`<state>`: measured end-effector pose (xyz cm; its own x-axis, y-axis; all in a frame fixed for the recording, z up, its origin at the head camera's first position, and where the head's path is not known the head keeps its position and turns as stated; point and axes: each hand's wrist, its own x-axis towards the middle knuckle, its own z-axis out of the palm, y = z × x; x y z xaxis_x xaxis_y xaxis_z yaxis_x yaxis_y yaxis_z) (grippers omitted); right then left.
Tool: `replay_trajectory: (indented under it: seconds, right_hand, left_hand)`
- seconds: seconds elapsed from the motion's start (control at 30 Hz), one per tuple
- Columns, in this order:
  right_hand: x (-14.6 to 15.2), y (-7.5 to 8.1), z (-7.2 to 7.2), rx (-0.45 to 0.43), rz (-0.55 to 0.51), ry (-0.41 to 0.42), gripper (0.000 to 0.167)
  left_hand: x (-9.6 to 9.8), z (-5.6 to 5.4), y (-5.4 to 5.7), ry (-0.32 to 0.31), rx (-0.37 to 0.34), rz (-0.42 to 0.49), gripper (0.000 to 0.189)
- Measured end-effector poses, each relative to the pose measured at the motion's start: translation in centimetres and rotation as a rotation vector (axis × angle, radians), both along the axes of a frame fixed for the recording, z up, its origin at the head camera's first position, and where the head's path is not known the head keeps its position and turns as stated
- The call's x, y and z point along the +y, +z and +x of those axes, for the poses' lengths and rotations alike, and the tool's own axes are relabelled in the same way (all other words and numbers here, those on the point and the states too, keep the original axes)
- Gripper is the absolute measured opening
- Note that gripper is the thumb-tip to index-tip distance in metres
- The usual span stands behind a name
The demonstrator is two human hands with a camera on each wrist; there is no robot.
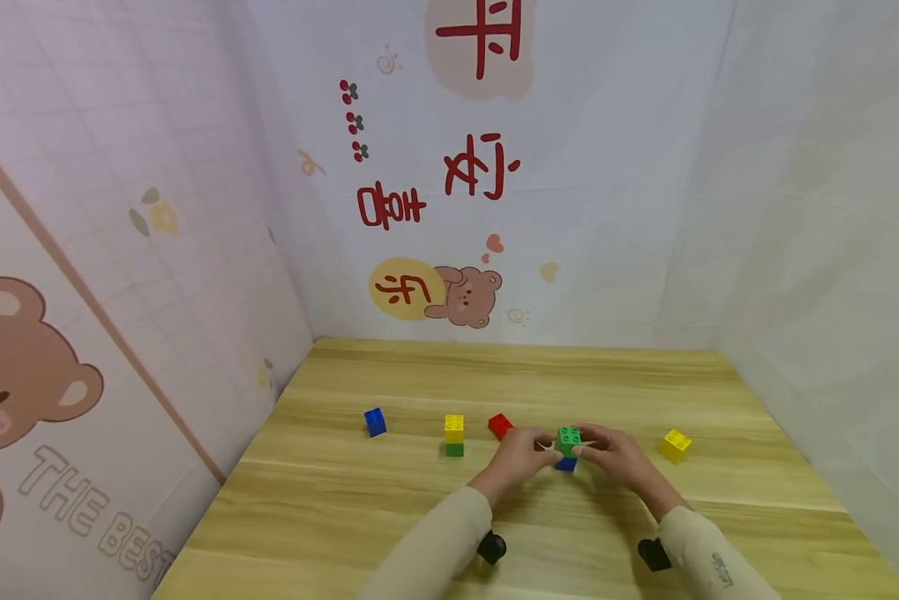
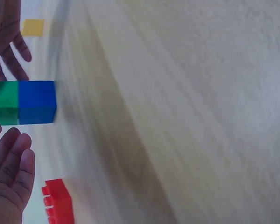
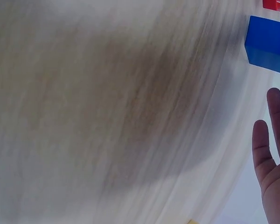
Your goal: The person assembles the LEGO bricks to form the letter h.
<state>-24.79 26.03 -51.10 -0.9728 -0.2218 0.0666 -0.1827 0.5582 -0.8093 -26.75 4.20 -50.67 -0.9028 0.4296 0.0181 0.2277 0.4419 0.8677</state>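
Note:
A green toy brick sits squarely on top of a blue brick; in the left wrist view the two meet flush. From the left, my left hand holds the green brick with thumb and index finger at its side. My right hand grips the same brick from the opposite side, thumb on its near face. The other fingers of both hands are spread away from the bricks. Only the blue brick shows well in the right wrist view. Whether it touches the table cannot be told.
Left of the hands stands a yellow brick on a green brick. A red brick lies close behind my left hand. Farther left is a single blue brick; a yellow brick lies to the right. Cloth walls enclose the wooden table.

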Motion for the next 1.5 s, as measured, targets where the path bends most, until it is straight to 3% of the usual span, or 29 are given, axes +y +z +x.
replay_trajectory:
  seconds: [0.23,0.43,0.7,0.9,1.23,1.5]
  right_hand:
    - [-0.4,-0.5,-0.2,-0.039,0.025,-0.068,0.048]
    - [-0.5,-0.6,0.1,-0.066,0.066,-0.087,0.057]
    - [0.3,0.6,0.3,-0.063,0.033,-0.104,0.068]
    - [-0.2,1.9,-0.2,-0.042,0.000,-0.134,0.070]
    - [-1.3,3.7,-0.6,-0.032,-0.031,-0.150,0.072]
    - [-2.8,4.4,-1.0,-0.001,-0.053,-0.192,0.069]
  left_hand:
    - [-1.3,-0.7,1.5,0.011,0.021,0.020,0.032]
    - [-2.8,-1.5,3.4,0.034,0.047,0.047,0.030]
    - [-5.5,-2.5,4.9,0.088,0.091,0.089,0.034]
    - [-8.2,-3.5,6.0,0.131,0.081,0.123,0.035]
    - [-11.6,-4.8,6.4,0.254,0.053,0.133,0.038]
    - [-13.4,-4.8,5.8,0.285,0.067,0.129,0.039]
